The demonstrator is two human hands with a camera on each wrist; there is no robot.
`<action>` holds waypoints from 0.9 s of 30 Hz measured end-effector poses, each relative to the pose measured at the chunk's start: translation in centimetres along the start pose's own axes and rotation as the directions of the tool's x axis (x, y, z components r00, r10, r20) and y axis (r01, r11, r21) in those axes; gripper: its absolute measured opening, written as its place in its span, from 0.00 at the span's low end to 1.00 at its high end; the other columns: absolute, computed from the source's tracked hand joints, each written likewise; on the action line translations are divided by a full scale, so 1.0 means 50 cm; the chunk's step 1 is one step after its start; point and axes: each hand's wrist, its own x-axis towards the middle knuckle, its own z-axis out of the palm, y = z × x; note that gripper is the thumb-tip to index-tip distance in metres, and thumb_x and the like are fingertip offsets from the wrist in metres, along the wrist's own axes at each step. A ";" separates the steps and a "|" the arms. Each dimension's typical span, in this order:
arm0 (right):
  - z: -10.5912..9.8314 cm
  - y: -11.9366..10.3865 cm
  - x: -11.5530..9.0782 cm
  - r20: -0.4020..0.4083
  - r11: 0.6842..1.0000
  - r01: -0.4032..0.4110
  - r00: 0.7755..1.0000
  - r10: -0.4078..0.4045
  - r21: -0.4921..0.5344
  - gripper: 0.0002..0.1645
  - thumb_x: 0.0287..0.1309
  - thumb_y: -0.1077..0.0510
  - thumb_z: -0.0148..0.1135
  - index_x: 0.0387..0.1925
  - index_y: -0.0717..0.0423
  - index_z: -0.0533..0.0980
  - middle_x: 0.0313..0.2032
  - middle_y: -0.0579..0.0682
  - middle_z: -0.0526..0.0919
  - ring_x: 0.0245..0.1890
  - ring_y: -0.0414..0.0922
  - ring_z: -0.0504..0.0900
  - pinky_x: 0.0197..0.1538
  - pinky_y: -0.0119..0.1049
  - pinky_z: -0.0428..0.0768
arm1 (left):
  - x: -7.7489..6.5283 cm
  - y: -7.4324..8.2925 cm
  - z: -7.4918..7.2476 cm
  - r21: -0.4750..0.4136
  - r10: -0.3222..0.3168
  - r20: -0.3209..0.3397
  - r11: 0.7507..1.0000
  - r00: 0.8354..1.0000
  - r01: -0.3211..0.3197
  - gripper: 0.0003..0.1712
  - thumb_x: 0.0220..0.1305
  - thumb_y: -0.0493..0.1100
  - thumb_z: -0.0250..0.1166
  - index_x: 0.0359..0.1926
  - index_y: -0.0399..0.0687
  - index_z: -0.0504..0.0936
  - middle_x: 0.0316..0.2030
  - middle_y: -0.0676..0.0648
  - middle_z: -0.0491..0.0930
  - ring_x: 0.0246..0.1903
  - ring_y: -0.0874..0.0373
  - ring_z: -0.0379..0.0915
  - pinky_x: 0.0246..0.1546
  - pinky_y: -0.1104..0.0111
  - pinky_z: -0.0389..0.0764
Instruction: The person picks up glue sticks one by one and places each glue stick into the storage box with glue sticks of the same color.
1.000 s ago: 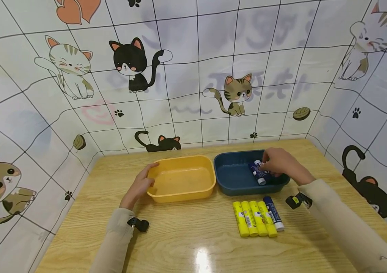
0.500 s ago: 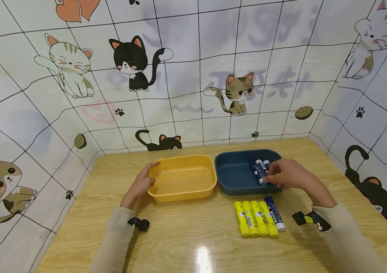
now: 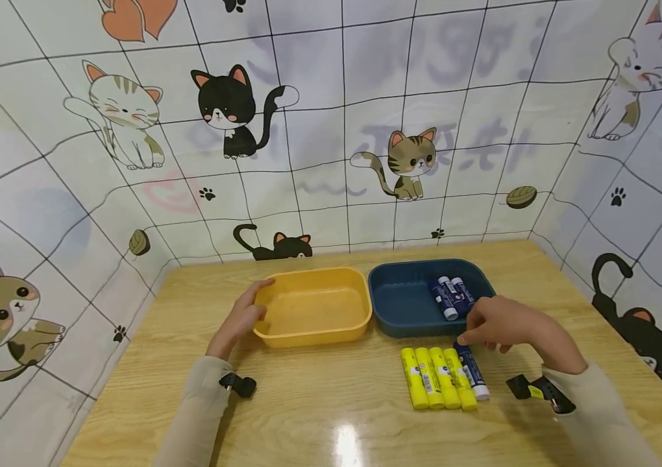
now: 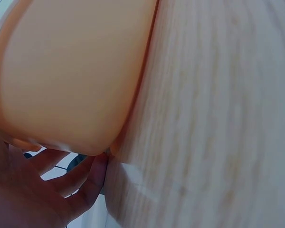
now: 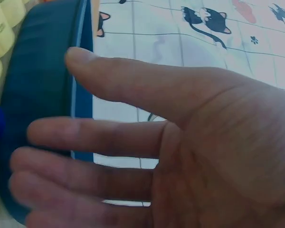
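My left hand (image 3: pixel 240 319) grips the left end of a yellow plastic tray (image 3: pixel 313 338), the thumb over its rim and the fingers along the outside. In the left wrist view, fingers (image 4: pixel 88 183) lie against the tray's outer wall. My right hand (image 3: pixel 506 322) hovers in front of the blue tray (image 3: pixel 415 329), close to the dark cap end of a blue glue stick (image 3: pixel 471 373) on the table. Its fingers are extended and apart from the thumb in the right wrist view, holding nothing. Three blue glue sticks (image 3: pixel 443 301) with white ends lie inside the blue tray.
Several yellow glue sticks (image 3: pixel 437 379) lie side by side in a row, left of the loose blue one. Both trays stand side by side on the wooden table (image 3: pixel 284 402). A cat-patterned wall covering (image 3: pixel 319 194) closes off the back and sides.
My right hand has come out of the blue tray toward the front, uncovering the three blue glue sticks there, and now hovers by the loose blue one. The left hand stays on the yellow tray.
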 end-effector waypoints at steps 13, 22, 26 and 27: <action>0.017 -0.002 0.006 0.127 0.997 -0.072 0.989 0.074 -0.019 0.16 0.61 0.46 0.71 0.35 0.55 0.83 0.30 0.53 0.85 0.29 0.47 0.83 0.30 0.43 0.86 | -0.002 0.005 0.001 0.005 -0.007 -0.007 1.000 1.000 0.007 0.46 0.53 0.29 0.51 0.77 0.49 0.64 0.79 0.41 0.60 0.63 0.43 0.60 0.55 0.54 0.65; 0.039 0.028 0.027 0.176 0.981 -0.196 0.965 0.195 -0.015 0.29 0.59 0.42 0.72 0.48 0.61 0.78 0.33 0.53 0.82 0.30 0.48 0.84 0.32 0.44 0.88 | 0.003 0.002 0.004 0.011 -0.002 -0.006 1.000 1.000 0.002 0.46 0.53 0.29 0.51 0.77 0.50 0.65 0.78 0.42 0.61 0.63 0.43 0.61 0.55 0.54 0.65; 0.045 0.044 0.035 0.198 0.982 -0.188 0.962 0.187 -0.011 0.24 0.59 0.43 0.72 0.43 0.58 0.80 0.30 0.53 0.84 0.28 0.48 0.84 0.31 0.45 0.88 | 0.003 0.000 0.004 0.014 -0.012 -0.007 1.000 1.000 0.012 0.46 0.53 0.29 0.51 0.77 0.50 0.65 0.79 0.42 0.60 0.64 0.43 0.61 0.55 0.54 0.65; 0.047 0.043 0.035 0.198 0.982 -0.186 0.963 0.185 -0.014 0.22 0.59 0.43 0.72 0.40 0.58 0.80 0.29 0.53 0.84 0.28 0.47 0.85 0.31 0.44 0.88 | 0.002 -0.001 0.003 0.014 -0.015 -0.007 1.000 1.000 0.016 0.46 0.53 0.29 0.51 0.77 0.51 0.65 0.79 0.42 0.60 0.63 0.43 0.61 0.54 0.54 0.66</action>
